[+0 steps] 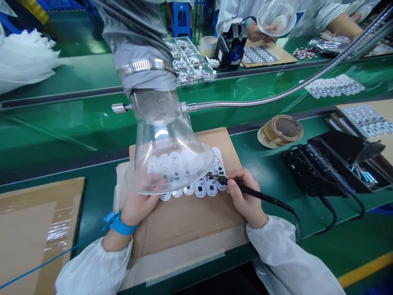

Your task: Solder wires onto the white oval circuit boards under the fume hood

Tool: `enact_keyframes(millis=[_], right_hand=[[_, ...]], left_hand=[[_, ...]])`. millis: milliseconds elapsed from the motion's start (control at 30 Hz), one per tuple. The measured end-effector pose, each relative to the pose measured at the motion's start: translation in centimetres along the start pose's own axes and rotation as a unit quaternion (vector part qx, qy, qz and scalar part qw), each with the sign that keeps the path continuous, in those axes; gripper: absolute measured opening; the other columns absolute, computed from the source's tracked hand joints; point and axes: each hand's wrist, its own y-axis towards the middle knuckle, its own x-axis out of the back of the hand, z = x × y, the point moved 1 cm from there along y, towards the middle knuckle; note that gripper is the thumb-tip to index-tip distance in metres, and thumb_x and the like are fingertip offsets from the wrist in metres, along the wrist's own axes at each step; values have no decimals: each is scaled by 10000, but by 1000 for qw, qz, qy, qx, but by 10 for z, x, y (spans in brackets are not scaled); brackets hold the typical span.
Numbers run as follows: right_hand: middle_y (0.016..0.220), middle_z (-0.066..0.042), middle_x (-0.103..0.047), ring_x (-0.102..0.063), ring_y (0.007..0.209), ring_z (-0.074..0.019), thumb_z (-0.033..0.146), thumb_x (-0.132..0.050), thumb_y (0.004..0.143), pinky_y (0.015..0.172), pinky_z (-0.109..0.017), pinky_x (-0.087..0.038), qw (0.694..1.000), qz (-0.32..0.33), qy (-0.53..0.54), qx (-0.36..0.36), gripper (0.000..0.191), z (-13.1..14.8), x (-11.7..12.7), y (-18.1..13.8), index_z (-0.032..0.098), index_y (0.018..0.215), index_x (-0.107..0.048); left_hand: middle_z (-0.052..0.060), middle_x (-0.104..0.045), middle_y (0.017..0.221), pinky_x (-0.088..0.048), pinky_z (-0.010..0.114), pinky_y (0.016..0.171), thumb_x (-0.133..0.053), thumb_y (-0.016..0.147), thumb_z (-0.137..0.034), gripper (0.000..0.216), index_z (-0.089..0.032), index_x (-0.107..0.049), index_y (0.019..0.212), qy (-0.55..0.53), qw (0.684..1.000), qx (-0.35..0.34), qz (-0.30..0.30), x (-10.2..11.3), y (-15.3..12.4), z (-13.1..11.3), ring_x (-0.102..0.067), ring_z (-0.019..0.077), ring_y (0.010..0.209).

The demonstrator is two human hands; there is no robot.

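A panel of white, round-ended circuit boards (200,189) with small black chips lies on a sheet of brown cardboard (187,223). My right hand (245,198) grips a black soldering iron (242,187) like a pen, its tip pointing left over the boards. At the panel's left end is my left hand (141,205), wearing a blue wrist strap (123,224). Its fingers are curled together behind the clear fume hood (166,143); whatever they hold is hard to see. The hood hangs low and covers part of the panel.
A roll of tape (280,130) and a black soldering-station box (334,164) stand at the right. A flexible metal arm (260,102) runs to the hood. More cardboard (39,229) lies left. Across the bench, a person's hand (256,32) works beside a divided parts tray (190,61).
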Motion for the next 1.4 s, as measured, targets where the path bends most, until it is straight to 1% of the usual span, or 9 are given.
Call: enact_keyframes(millis=[100, 233, 433, 700, 833, 1067, 1200, 1333, 1400], right_hand=[[767, 15, -690, -638, 581, -166, 535, -681, 1174, 564, -276, -516, 1000, 1, 1, 7, 291, 1, 0, 1, 268, 1060, -708], [785, 12, -700, -647, 593, -161, 510, -674, 1178, 573, -271, -523, 1000, 4, -12, 12, 270, 3, 0, 1, 266, 1065, -702], [783, 13, -699, -668, 605, -166, 489, -680, 1175, 570, -270, -533, 1000, 7, -22, 20, 253, 3, 0, 0, 261, 1066, -698], [862, 1, -738, -677, 633, -157, 452, -700, 1176, 596, -264, -553, 1000, -6, -9, 18, 195, -2, 0, -4, 273, 1101, -715], [859, 6, -747, -704, 658, -164, 434, -709, 1171, 616, -261, -571, 999, 17, -22, 23, 172, 0, 0, -1, 279, 1097, -716], [882, 0, -776, -757, 697, -186, 432, -721, 1164, 620, -268, -588, 998, 47, -31, 19, 158, 1, 0, 1, 281, 1120, -714], [865, 0, -775, -753, 683, -186, 445, -721, 1163, 609, -268, -582, 998, 42, -32, 19, 177, 1, -1, 1, 280, 1100, -715], [868, -10, -771, -743, 672, -192, 484, -720, 1161, 608, -283, -583, 999, 28, -24, 12, 220, 0, 1, 1, 275, 1094, -727], [844, -7, -757, -718, 640, -185, 507, -715, 1162, 587, -282, -570, 1000, 5, -6, 11, 245, 2, 1, 0, 272, 1092, -726]], left_hand=[[82, -806, 833, -637, 378, 760, -633, 1028, -381, 260, -232, -769, 864, -8, 1000, -21, -10, 0, 1, -3, -745, 272, 841], [117, -831, 952, -635, 409, 823, -668, 1016, -344, 227, -222, -770, 854, 12, 998, -60, -29, 0, 3, -3, -757, 293, 926], [41, -800, 797, -588, 342, 731, -649, 1034, -248, 200, -212, -780, 886, 15, 996, -84, 4, -1, 2, -5, -721, 220, 734], [31, -814, 806, -592, 314, 723, -695, 992, -180, 110, -203, -764, 910, -25, 995, -82, -45, 0, -1, -2, -742, 208, 734], [41, -810, 815, -590, 331, 736, -691, 985, -196, 103, -215, -757, 909, -18, 995, -81, -52, -1, -1, 0, -740, 222, 750], [44, -764, 746, -592, 347, 692, -661, 1034, -327, 210, -244, -731, 854, -20, 999, -43, -9, -1, 2, -3, -707, 238, 717], [46, -784, 769, -590, 333, 685, -658, 1027, -300, 202, -239, -757, 861, -18, 999, -51, -3, -2, 3, -5, -711, 227, 720], [65, -819, 838, -608, 342, 750, -667, 1010, -286, 174, -222, -795, 910, -26, 997, -60, -30, -3, 0, -1, -738, 231, 780], [61, -788, 782, -607, 348, 752, -700, 995, -346, 191, -220, -790, 885, -25, 997, -45, -59, -1, -3, 4, -720, 236, 770]])
